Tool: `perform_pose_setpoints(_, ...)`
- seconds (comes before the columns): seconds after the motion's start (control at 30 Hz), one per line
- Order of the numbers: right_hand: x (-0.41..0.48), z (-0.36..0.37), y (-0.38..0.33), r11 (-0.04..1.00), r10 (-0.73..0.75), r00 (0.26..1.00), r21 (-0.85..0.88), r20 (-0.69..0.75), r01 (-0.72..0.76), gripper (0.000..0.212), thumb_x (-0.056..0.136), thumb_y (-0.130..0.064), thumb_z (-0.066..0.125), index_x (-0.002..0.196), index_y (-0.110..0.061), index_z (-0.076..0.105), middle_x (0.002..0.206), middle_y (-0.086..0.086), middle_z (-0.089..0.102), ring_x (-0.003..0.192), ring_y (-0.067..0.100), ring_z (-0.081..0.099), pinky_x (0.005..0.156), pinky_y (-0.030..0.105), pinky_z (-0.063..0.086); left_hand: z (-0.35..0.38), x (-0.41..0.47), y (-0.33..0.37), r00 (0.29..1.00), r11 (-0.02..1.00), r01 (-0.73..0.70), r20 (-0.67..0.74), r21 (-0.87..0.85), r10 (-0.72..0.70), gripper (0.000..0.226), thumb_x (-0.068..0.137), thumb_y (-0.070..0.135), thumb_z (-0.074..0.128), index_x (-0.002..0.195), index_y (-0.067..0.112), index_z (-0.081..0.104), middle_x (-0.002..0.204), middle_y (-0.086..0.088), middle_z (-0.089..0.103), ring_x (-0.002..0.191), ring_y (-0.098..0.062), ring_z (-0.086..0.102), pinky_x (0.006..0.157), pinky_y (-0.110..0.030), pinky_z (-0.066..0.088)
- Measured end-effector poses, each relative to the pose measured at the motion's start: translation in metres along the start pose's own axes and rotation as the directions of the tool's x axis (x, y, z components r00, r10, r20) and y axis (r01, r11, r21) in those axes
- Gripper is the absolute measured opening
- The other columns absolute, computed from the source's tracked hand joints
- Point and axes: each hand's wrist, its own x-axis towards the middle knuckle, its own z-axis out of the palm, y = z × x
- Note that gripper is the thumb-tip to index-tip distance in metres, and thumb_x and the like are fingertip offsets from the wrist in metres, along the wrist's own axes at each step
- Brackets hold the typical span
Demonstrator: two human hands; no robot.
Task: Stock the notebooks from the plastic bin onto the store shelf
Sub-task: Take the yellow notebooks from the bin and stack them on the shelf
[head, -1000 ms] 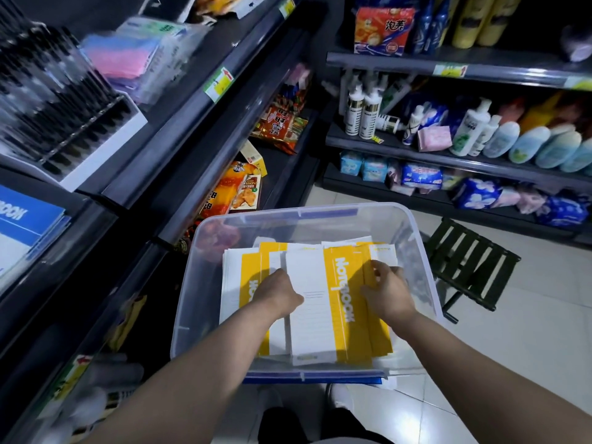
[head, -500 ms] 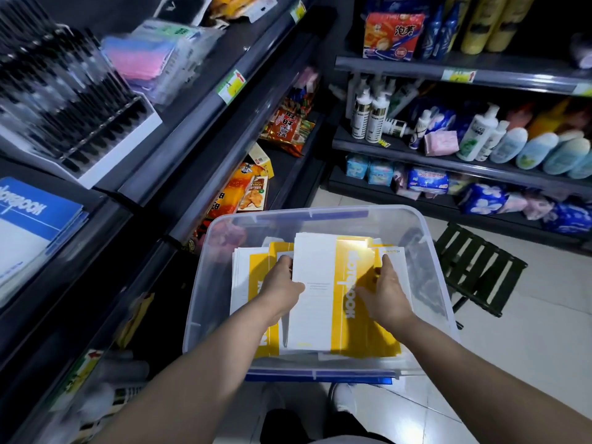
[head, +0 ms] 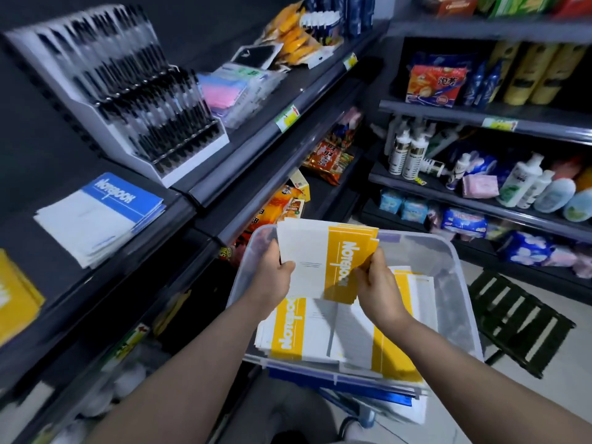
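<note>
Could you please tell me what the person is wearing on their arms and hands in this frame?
Nothing shows on either. The left hand and the right hand are bare, with no gloves, rings or watch visible. The left forearm and right forearm are uncovered to the frame's edge: no sleeve or bracelet in view.

Yellow-and-white notebooks (head: 323,261), clear plastic bin (head: 455,270), blue-and-white notebook stack (head: 102,216).
</note>
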Motion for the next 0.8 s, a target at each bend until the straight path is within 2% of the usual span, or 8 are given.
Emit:
perform_pose_setpoints(0.1, -0.006, 0.006, -0.009, 0.999, -0.043, 0.998, -0.032, 0.047, 0.044, 0.017, 0.096, -0.003, 0.045, 0.104, -0.017, 0.039, 0.076, -0.018, 0.050, 0.074, 0.019, 0.052, 0.060, 0.029, 0.031, -0.011, -0.018, 0.000, 0.997, 1.000, 0.006, -0.074, 0.000, -0.006, 0.060, 0.093, -0.013, 0.043, 0.146, 0.015, 0.033, 0.130, -0.002, 0.057, 0.121, -0.017, 0.053, 0.091, -0.024, 0.044)
perform_pose_setpoints(0.17, -0.002, 0.009, -0.021, 0.997, -0.068, 0.995, -0.017, 0.073, 0.069, 0.015, 0.097, -0.006, 0.046, 0.108, -0.015, 0.041, 0.077, -0.014, 0.052, 0.079, 0.025, 0.056, 0.060, 0.029, 0.029, -0.023, -0.023, 0.003, 0.987, 1.000, 0.015, -0.158, -0.018, -0.018, 0.049, 0.091, -0.012, 0.045, 0.133, 0.014, 0.048, 0.122, -0.005, 0.064, 0.114, -0.020, 0.059, 0.090, -0.030, 0.049)
perform_pose_setpoints(0.3, 0.014, 0.021, -0.066, 0.982, -0.185, 0.963, 0.085, 0.198, 0.171, 0.061, 0.096, -0.007, 0.049, 0.147, -0.027, 0.022, 0.118, -0.007, 0.057, 0.104, 0.019, 0.056, 0.081, 0.027, 0.039, -0.063, -0.037, 0.029, 0.936, 0.998, -0.013, -0.353, -0.059, -0.009, 0.031, 0.083, -0.007, 0.053, 0.102, 0.018, 0.056, 0.106, -0.005, 0.068, 0.103, -0.027, 0.064, 0.086, -0.039, 0.052)
perform_pose_setpoints(0.4, 0.018, 0.038, -0.095, 0.971, -0.231, 0.931, 0.121, 0.284, 0.204, 0.077, 0.093, -0.003, 0.053, 0.151, -0.031, 0.010, 0.134, -0.009, 0.049, 0.123, 0.022, 0.050, 0.096, 0.029, 0.037, -0.096, -0.053, 0.048, 0.901, 0.999, 0.002, -0.432, -0.053, -0.024, 0.035, 0.088, -0.005, 0.053, 0.120, 0.008, 0.055, 0.110, -0.002, 0.065, 0.095, -0.014, 0.061, 0.074, -0.020, 0.051)
perform_pose_setpoints(0.47, 0.018, 0.049, -0.111, 0.966, -0.248, 0.915, 0.155, 0.319, 0.208, 0.077, 0.092, -0.002, 0.052, 0.150, -0.034, 0.013, 0.136, -0.010, 0.048, 0.128, 0.022, 0.046, 0.099, 0.028, 0.034, -0.118, -0.068, 0.054, 0.897, 0.999, 0.051, -0.438, -0.020, -0.054, 0.037, 0.093, 0.001, 0.053, 0.128, 0.012, 0.051, 0.116, -0.001, 0.064, 0.098, -0.015, 0.062, 0.079, -0.029, 0.053)
perform_pose_setpoints(0.6, 0.016, 0.071, -0.153, 0.963, -0.267, 0.868, 0.099, 0.418, 0.249, 0.079, 0.093, -0.005, 0.053, 0.153, -0.025, 0.007, 0.144, 0.002, 0.045, 0.131, 0.025, 0.043, 0.102, 0.032, 0.034, -0.155, -0.102, 0.052, 0.908, 0.991, 0.073, -0.404, -0.115, -0.114, 0.039, 0.097, 0.000, 0.051, 0.124, 0.028, 0.045, 0.114, 0.001, 0.064, 0.092, -0.013, 0.063, 0.066, -0.032, 0.055)
perform_pose_setpoints(0.7, 0.012, 0.086, -0.180, 0.943, -0.293, 0.827, 0.004, 0.479, 0.332, 0.066, 0.093, -0.007, 0.053, 0.149, -0.012, 0.020, 0.142, 0.011, 0.047, 0.130, 0.028, 0.044, 0.099, 0.031, 0.036, -0.177, -0.116, 0.044, 0.857, 0.993, 0.091, -0.502, -0.070, -0.113, 0.046, 0.095, 0.003, 0.056, 0.132, 0.028, 0.045, 0.121, 0.000, 0.064, 0.106, -0.021, 0.063, 0.084, -0.046, 0.056)
perform_pose_setpoints(0.8, 0.003, 0.104, -0.206, 0.922, -0.306, 0.784, -0.035, 0.540, 0.385, 0.061, 0.092, -0.009, 0.055, 0.146, -0.018, 0.028, 0.136, 0.010, 0.052, 0.125, 0.027, 0.048, 0.095, 0.030, 0.039, -0.201, -0.131, 0.038, 0.812, 0.989, 0.145, -0.568, -0.022, -0.131, 0.053, 0.093, 0.007, 0.057, 0.140, 0.026, 0.042, 0.124, 0.000, 0.062, 0.110, -0.024, 0.061, 0.090, -0.052, 0.053)
